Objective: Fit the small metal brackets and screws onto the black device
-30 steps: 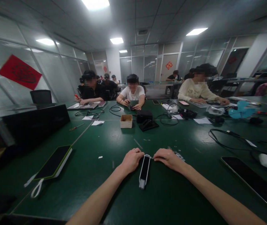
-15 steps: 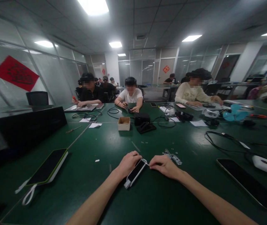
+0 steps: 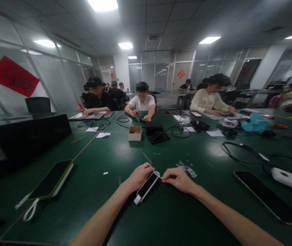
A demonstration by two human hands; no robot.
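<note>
A slim phone-like device (image 3: 146, 187) with a black screen and silver frame lies tilted on the green table (image 3: 176, 218), its top end pointing up and right. My left hand (image 3: 138, 177) is closed around its upper left side. My right hand (image 3: 178, 179) pinches something small at the device's top corner; the pinched thing is too small to name. A little pile of small metal parts (image 3: 187, 168) lies just beyond my right hand.
A green-edged tablet (image 3: 51, 179) with a white strap lies at left. A large dark phone (image 3: 266, 197) and a white box (image 3: 291, 180) with cables lie at right. A cardboard box (image 3: 134, 133) and black gear (image 3: 158, 133) sit mid-table. Several people work at the far side.
The device has turned from pointing straight away to tilted up and right, and stayed so over the last half second. Both hands kept their hold on its top end.
</note>
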